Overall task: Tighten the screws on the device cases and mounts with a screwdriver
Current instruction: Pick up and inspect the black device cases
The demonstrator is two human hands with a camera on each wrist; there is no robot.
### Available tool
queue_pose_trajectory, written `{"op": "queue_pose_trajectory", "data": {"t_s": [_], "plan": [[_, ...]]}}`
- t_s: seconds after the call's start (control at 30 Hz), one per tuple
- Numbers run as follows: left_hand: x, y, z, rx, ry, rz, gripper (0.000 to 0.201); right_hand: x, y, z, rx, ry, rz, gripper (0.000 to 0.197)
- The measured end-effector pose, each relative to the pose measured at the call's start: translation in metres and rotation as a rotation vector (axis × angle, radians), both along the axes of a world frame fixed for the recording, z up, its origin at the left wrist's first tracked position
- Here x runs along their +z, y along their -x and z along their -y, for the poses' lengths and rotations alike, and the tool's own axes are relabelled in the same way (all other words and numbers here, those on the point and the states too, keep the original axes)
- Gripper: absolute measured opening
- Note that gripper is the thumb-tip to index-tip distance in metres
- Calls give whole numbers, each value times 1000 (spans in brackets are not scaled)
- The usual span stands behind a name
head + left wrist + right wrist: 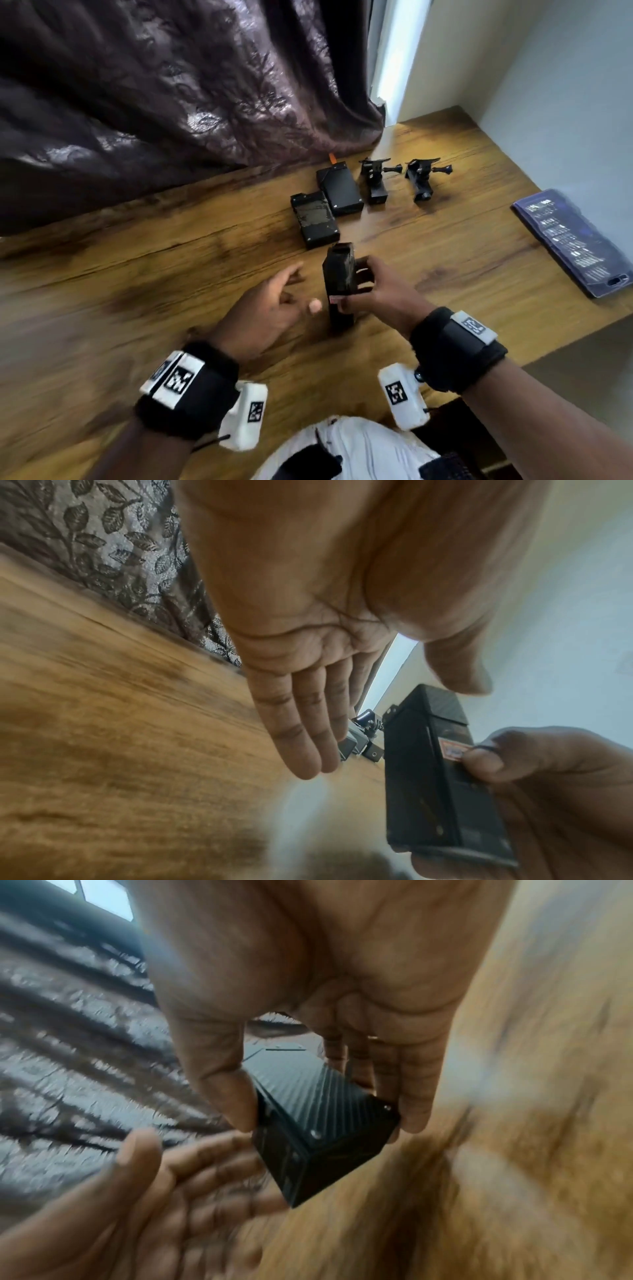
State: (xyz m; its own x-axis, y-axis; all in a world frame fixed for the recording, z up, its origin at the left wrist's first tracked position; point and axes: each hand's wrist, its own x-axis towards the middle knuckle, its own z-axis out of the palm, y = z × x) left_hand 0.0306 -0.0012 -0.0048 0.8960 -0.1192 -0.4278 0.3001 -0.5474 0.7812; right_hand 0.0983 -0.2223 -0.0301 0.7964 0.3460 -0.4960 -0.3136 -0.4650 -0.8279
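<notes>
My right hand (373,291) grips a black device case (339,284) between thumb and fingers, holding it on edge just above the wooden table (171,260). The case (318,1123) shows small screws on its end, and in the left wrist view the case (431,772) carries a red label. My left hand (277,301) hovers just left of it, fingers straight and palm toward the case, holding nothing. Two more black cases (315,219) (340,188) lie flat further back. Two black mounts (375,180) (423,178) with thumb screws stand to their right. No screwdriver is visible in either hand.
A dark blue screwdriver bit kit (575,240) lies open at the right side of the table. A dark patterned curtain (171,85) hangs along the far edge. A white wall (565,85) closes the right corner. The table's front edge runs near my right forearm.
</notes>
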Motion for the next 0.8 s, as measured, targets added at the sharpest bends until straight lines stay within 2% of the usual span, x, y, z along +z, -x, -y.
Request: {"op": "queue_pose_trajectory", "data": {"t_s": [0.1,0.27,0.47,0.8], "plan": [[-3,4,-8,-7,19,39,105,-5,14,-22,127,-18,36,83],[-5,17,-25,38,-47,120,89,-14,21,-54,260,0,169,88],[-6,18,-40,71,-132,216,84,-12,17,-82,349,84,411,83],[-14,22,-46,81,-48,233,81,-15,21,-83,370,78,434,85]]}}
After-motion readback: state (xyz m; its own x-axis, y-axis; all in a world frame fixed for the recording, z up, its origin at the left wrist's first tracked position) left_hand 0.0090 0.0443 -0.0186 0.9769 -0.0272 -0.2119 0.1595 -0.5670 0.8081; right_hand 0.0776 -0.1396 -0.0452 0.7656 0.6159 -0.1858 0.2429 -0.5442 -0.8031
